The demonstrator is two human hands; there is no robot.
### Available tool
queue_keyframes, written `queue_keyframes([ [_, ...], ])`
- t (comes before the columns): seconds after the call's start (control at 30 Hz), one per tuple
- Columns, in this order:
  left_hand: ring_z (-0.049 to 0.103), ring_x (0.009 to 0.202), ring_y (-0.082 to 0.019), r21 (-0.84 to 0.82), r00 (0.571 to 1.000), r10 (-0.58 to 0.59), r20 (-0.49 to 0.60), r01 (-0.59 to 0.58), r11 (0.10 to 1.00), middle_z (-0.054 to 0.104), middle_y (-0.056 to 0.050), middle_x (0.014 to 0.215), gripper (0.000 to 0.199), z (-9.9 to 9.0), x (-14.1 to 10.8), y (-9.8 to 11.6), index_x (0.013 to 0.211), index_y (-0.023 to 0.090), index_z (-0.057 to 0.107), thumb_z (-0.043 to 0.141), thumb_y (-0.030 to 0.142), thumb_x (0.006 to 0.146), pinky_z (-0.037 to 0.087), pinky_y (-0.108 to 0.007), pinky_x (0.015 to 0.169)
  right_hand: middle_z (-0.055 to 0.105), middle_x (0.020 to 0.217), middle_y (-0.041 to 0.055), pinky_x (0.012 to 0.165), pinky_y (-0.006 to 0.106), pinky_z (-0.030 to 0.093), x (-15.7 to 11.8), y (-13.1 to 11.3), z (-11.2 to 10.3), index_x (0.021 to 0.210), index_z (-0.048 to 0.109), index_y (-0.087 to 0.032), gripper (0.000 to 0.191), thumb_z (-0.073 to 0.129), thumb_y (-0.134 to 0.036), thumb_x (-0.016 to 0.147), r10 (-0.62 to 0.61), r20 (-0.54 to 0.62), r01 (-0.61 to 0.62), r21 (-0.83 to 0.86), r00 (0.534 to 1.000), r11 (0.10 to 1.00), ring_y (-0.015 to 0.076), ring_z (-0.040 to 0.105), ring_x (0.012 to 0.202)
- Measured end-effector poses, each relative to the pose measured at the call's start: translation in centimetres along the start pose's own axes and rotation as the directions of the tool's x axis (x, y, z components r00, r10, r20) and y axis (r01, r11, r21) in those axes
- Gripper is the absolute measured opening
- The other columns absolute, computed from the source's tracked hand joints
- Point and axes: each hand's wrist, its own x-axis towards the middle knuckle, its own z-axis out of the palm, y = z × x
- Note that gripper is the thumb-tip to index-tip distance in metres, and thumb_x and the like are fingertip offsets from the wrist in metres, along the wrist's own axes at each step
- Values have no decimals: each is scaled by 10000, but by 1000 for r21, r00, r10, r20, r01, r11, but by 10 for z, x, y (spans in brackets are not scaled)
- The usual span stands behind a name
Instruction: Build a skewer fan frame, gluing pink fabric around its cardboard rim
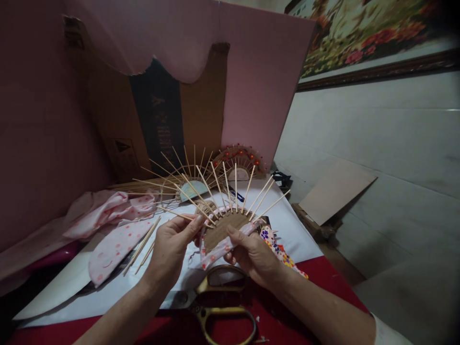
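Observation:
A half-round cardboard piece [223,231] edged with pink dotted fabric is held up in front of me, with thin wooden sticks [236,187] fanning out from its curved rim. My left hand [177,239] pinches a stick at the piece's left edge. On the right, my right hand [251,247] grips the cardboard piece, its thumb on the front over the fabric edge. Large scissors [226,311] with yellowish handles lie just below the hands. Loose sticks [142,247] rest on the white sheet left of my left hand.
Behind stand another stick fan [193,190] and a red-decorated arch [241,155], before a cardboard box [201,115]. Dotted pink fabric [115,244] lies left, patterned fabric [278,249] right. A white sheet [302,235] covers part of the red surface [323,282].

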Motion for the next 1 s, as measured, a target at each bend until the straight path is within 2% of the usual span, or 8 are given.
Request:
queue_keyframes([
  [0.23,531,608,-117,26,1000,-12,-26,12,1000,660,-17,666,150,0,-1,-1,727,141,683,685,291,737,405,-230,559,585,643,9,463,193,385,0,0,-1,773,609,-111,301,755,-359,683,-3,12,3,1,1000,1000,86,498,533],
  [0.5,519,562,-96,5,998,-54,-35,54,999,645,5,616,163,1,0,0,726,137,679,697,299,728,393,-208,520,564,607,-6,459,200,375,0,0,-3,726,604,-111,345,758,-413,664,-3,25,3,3,1000,1000,80,486,510],
  [1.0,530,549,-96,-35,995,-92,-36,91,995,648,0,614,157,3,-1,2,706,144,683,725,295,689,406,-201,515,568,570,-6,473,202,379,0,1,-6,654,575,-126,297,748,-365,693,1,23,-1,-1,1000,1000,84,492,506],
])
